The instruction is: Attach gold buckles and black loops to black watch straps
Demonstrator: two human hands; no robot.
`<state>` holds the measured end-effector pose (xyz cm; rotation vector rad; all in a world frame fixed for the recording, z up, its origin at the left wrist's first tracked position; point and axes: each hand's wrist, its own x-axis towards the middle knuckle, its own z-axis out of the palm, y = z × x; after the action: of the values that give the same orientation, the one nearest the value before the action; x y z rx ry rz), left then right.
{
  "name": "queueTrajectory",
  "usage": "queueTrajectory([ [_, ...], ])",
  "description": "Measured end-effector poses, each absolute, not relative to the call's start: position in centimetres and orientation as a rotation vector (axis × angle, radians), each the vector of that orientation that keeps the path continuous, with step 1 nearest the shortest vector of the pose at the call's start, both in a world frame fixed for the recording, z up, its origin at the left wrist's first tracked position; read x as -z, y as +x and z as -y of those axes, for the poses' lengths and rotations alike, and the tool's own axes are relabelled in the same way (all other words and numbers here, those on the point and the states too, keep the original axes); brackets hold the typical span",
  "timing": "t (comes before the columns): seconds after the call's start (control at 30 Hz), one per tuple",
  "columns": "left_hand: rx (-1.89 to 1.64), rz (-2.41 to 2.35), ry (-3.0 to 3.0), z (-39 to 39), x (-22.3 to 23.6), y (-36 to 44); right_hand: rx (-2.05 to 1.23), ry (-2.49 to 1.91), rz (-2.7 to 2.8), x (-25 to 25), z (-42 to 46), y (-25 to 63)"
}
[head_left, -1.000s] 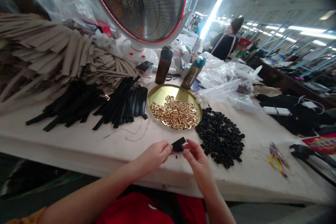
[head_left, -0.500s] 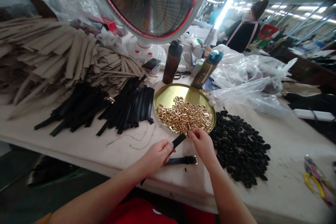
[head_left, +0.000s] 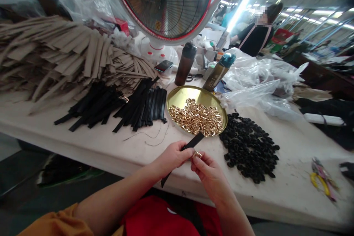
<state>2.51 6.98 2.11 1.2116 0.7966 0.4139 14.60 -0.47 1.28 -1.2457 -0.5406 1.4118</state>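
Between the fingers of my left hand [head_left: 175, 155] is a black strap [head_left: 194, 140], its flat end pointing toward the tray and its tail hanging below the hand. My right hand [head_left: 206, 167] pinches a small gold buckle [head_left: 197, 154] close beside the left thumb. Just beyond my hands, a round gold tray [head_left: 181, 94] holds a heap of gold buckles [head_left: 197, 117]. To its right lies a pile of small black loops [head_left: 249, 147]. Left of the tray are black straps [head_left: 149, 108] in a row, and a bundle of black straps [head_left: 94, 105] with a buckle showing at one end.
Brown strips [head_left: 63, 48] are piled at the far left. A fan [head_left: 155, 44] stands at the back, near a phone [head_left: 164, 66], a dark bottle [head_left: 186, 64] and a blue-capped bottle [head_left: 218, 72]. Yellow-handled pliers [head_left: 322, 182] lie right. A person [head_left: 256, 37] is behind clear plastic [head_left: 265, 84].
My right hand has come back from the tray's edge toward me with a gold buckle, now beside my left hand. The second strap with a buckle beneath my hands no longer shows. The view has shifted slightly.
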Motion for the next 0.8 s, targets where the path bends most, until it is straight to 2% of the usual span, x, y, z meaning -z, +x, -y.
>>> queueTrajectory([
  [0.23,-0.446,-0.819,1.431,-5.5,-2.4,2.1,-1.325,-1.343,0.614,-0.6,2.4,14.7],
  [0.5,-0.352,-0.801,1.387,-4.6,-1.8,2.3,-1.001,-1.422,0.725,-1.0,3.8,14.2],
  [0.8,-0.362,-0.768,1.706,-4.1,-1.3,0.6,-1.185,-1.019,0.013,-1.0,2.7,15.5],
])
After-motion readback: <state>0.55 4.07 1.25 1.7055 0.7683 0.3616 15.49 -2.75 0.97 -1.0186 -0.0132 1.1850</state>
